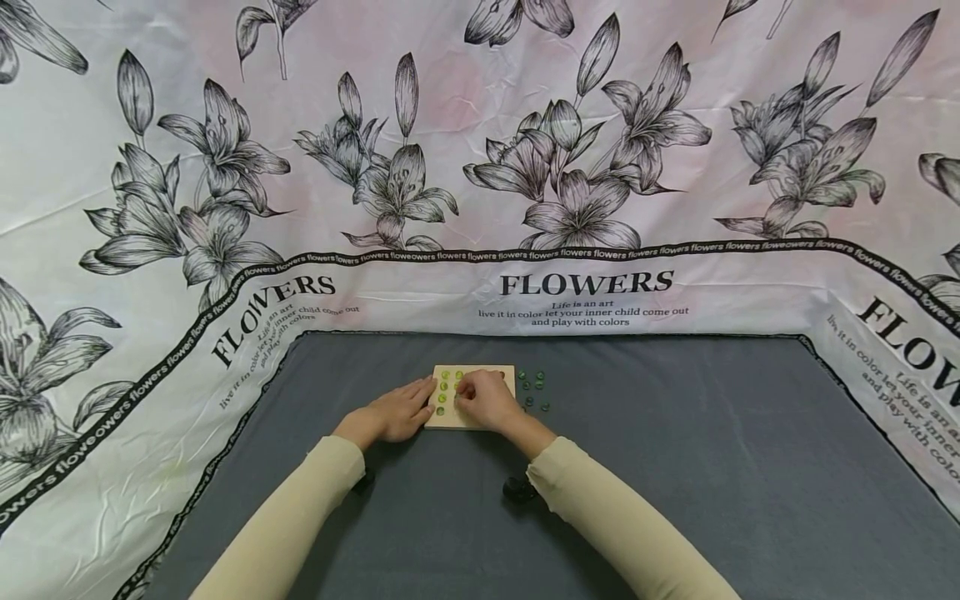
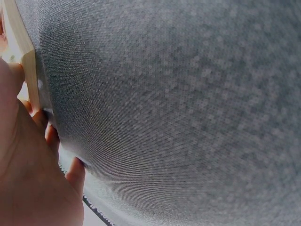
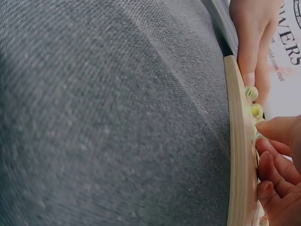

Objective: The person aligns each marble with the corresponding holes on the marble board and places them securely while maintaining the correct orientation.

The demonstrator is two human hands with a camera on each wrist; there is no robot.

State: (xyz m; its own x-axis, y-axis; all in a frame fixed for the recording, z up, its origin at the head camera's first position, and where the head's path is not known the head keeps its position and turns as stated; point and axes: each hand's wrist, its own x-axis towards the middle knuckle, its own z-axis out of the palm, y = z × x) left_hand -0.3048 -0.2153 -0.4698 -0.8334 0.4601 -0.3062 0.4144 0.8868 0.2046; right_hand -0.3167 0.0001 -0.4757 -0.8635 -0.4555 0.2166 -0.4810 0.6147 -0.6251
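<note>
A square wooden board (image 1: 453, 424) lies on the grey cloth, with green glass marbles (image 1: 442, 398) sitting in rows on its left part. My left hand (image 1: 399, 410) rests against the board's left edge with its fingers extended; the left wrist view shows the thumb (image 2: 17, 75) at the board's side. Over the middle of the board, my right hand (image 1: 487, 402) pinches a marble (image 3: 259, 135) between thumb and forefinger, close to the surface. Two marbles, one clear greenish (image 3: 251, 93) and one yellow-green (image 3: 257, 111), show beyond those fingertips. The right hand hides much of the board.
Several loose green marbles (image 1: 539, 385) lie on the cloth just right of the board. Grey cloth (image 1: 712, 467) covers the table, bordered by flower-printed white fabric (image 1: 585, 292) behind. A black device (image 1: 517, 490) is at the right wrist.
</note>
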